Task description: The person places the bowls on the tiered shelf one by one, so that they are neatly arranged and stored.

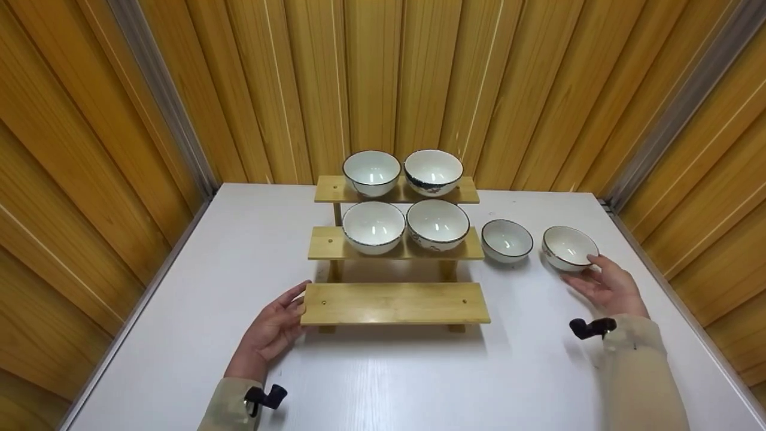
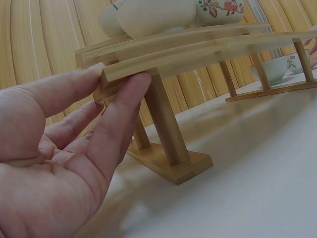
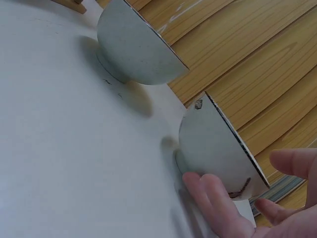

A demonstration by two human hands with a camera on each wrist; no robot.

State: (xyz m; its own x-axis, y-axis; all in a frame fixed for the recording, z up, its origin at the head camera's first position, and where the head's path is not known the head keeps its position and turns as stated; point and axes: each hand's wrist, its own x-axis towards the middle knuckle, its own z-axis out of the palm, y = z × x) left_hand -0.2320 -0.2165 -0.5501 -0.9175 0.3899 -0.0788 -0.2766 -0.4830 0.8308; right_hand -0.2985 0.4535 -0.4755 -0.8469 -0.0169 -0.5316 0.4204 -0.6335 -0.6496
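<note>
beneath left hand (image 1: 278,323) and right hand (image 1: 607,287), a white table (image 1: 371,383). just inward of the left fingers, a three-tier wooden stand (image 1: 406,252), with those fingers clamped on the end of its lowest board (image 1: 371,311). right fingers apart, spread about the near side of an outer bowl (image 1: 568,242), upper digit just clear of the rim in the right wrist view; cannot tell about firm contact below, nor whether resting on the table or barely raised.

possible trouble, largest first: a tug or lift by the left fingers, tilting the stand and sending the four shelved bowls (image 1: 374,227) sliding together or off their boards. next, a slip of the outer bowl from the right fingers through too loose a hold on smooth glaze, or a knock against the inner bowl (image 1: 507,240), near and to the left of those fingertips.

as for looks: stand of pale, smooth wood on round legs. shelved bowls white, dark-rimmed, upright in pairs beyond the left fingertips. outer bowl pale, rounded, with dark marks (image 3: 240,191) beside the right fingers. smallest, red-and-green motifs (image 2: 225,9) above the left fingers.
</note>
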